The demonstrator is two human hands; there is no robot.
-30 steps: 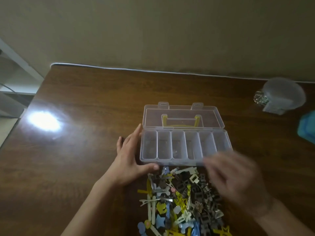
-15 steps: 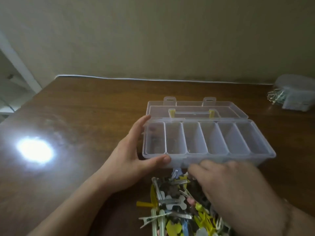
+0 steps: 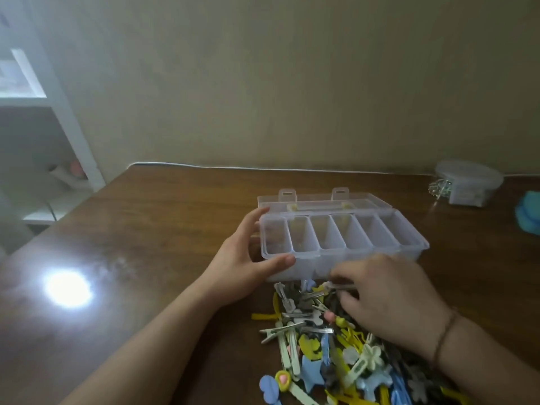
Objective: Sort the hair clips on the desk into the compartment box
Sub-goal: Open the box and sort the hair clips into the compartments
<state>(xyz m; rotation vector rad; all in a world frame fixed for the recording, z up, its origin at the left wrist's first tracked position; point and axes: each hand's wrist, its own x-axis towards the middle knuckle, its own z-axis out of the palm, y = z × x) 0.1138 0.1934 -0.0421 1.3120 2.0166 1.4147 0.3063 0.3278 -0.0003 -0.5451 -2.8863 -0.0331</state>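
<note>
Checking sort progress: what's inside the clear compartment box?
No clips visible in the six compartments of the clear plastic compartment box. The right hand covers part of its front wall; the pile of coloured hair clips lies on the desk.

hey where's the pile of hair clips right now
In the head view the hair clips lie heaped on the desk at bottom centre, just in front of the compartment box, under the right hand.

No readable text, label, brand, number or sign appears anywhere in view, neither on the clear compartment box (image 3: 342, 238), the heap of hair clips (image 3: 336, 355), nor the lidded tub (image 3: 467, 182) at the desk's far edge.
</note>
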